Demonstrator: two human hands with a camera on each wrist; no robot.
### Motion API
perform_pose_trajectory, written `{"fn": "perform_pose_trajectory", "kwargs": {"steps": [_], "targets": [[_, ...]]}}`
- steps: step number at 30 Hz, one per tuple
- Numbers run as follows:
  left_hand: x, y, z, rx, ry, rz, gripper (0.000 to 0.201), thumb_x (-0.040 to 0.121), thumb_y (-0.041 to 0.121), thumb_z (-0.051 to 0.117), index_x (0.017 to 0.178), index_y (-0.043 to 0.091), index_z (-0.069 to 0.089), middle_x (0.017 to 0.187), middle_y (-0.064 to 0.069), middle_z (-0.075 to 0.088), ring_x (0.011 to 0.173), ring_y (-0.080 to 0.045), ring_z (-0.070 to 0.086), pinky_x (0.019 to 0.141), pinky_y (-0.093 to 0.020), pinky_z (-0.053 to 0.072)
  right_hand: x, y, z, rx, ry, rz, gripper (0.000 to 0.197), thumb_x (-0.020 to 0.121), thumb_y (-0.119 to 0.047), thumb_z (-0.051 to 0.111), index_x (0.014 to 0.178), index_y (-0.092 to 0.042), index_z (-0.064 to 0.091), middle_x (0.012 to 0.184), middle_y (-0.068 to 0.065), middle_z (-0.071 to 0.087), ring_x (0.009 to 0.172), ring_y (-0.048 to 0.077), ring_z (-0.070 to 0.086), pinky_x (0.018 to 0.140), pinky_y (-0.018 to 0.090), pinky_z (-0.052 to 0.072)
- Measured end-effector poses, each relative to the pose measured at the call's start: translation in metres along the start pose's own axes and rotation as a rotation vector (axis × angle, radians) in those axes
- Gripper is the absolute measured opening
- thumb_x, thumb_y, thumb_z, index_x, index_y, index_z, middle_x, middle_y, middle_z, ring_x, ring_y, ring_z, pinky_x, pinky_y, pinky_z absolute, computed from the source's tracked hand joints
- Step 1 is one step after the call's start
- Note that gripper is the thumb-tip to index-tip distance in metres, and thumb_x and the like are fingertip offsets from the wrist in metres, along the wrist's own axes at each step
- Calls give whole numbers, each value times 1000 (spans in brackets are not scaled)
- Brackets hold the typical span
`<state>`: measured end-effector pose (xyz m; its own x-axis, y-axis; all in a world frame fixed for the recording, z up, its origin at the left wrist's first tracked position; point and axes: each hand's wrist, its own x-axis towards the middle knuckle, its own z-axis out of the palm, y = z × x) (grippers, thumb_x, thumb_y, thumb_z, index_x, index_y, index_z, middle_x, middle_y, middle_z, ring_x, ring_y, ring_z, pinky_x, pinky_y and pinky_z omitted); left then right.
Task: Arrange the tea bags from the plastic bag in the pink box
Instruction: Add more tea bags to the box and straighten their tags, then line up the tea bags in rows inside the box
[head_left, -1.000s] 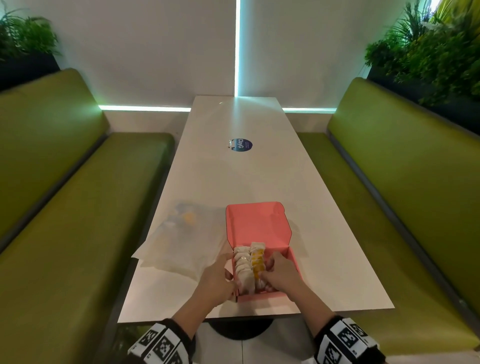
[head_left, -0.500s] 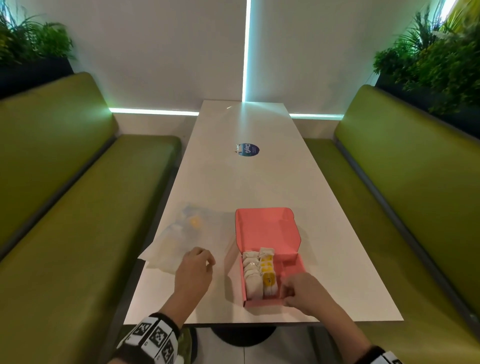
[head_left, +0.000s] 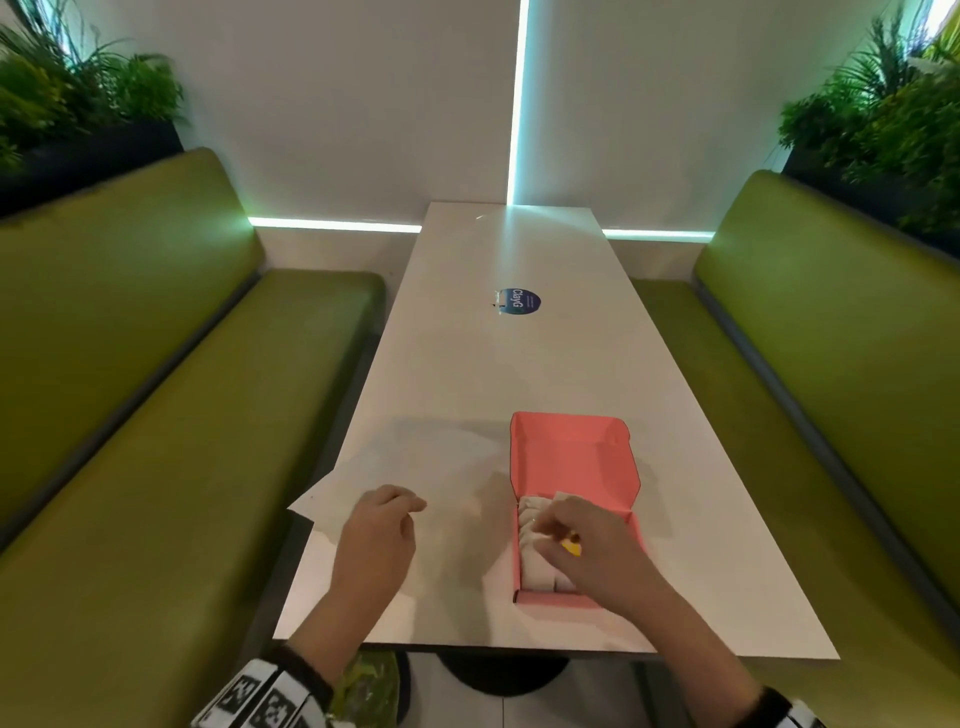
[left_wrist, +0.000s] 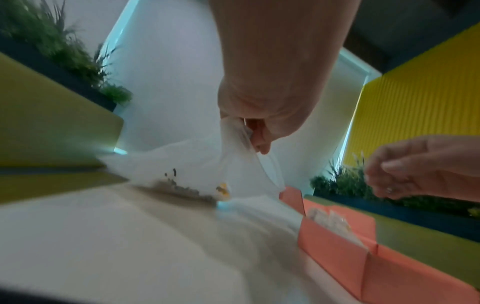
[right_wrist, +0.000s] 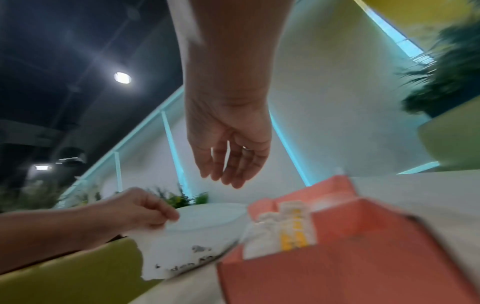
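Observation:
The pink box (head_left: 574, 457) lies near the table's front edge with its lid folded back. Rows of white tea bags (head_left: 535, 558) with yellow tags stand in its near half (right_wrist: 285, 228). Left of it lies the clear plastic bag (head_left: 415, 467), with a little yellow and dark content low inside (left_wrist: 197, 185). My left hand (head_left: 410, 506) pinches the bag's near edge and lifts it (left_wrist: 250, 135). My right hand (head_left: 550, 525) hovers over the tea bags, fingers loose and empty (right_wrist: 226, 176).
The long white table (head_left: 493, 364) carries a round blue sticker (head_left: 519, 301) at mid length. Green benches run along the left (head_left: 156, 415) and right (head_left: 805, 389). Planters stand behind both backrests.
My left hand left the box, moved to the plastic bag and pinched its edge. My right hand went from the box's front corner to above the tea bags.

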<state>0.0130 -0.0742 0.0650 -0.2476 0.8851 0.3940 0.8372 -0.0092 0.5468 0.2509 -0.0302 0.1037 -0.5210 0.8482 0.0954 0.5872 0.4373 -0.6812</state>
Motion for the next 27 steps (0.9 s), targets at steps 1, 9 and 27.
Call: {"fn": "perform_pose_trajectory", "kwargs": {"steps": [1, 9, 27], "targets": [[1, -1, -8, -2, 3, 10, 24, 74, -14, 67, 83, 7, 76, 88, -4, 70, 81, -19, 64, 80, -26, 51, 9, -14, 6, 36, 7, -81, 11, 87, -15, 60, 95, -16, 67, 88, -11, 58, 81, -4, 52, 75, 10, 38], [-3, -25, -51, 62, -2, 133, 74, 45, -17, 77, 113, 10, 65, 118, -1, 54, 90, -18, 55, 67, -31, 51, 85, -70, 84, -488, -325, -94, 31, 95, -13, 39, 121, -8, 54, 119, 16, 58, 107, 34, 57, 87, 40, 46], [-30, -15, -55, -233, -320, 6, 104, 73, -18, 46, 135, 45, -8, 148, 35, -10, 130, 5, 26, 63, -3, 39, 103, -77, 137, -581, -333, 54, 41, 94, -12, 48, 134, -13, 38, 132, 11, 47, 121, 29, 48, 100, 37, 42]]}}
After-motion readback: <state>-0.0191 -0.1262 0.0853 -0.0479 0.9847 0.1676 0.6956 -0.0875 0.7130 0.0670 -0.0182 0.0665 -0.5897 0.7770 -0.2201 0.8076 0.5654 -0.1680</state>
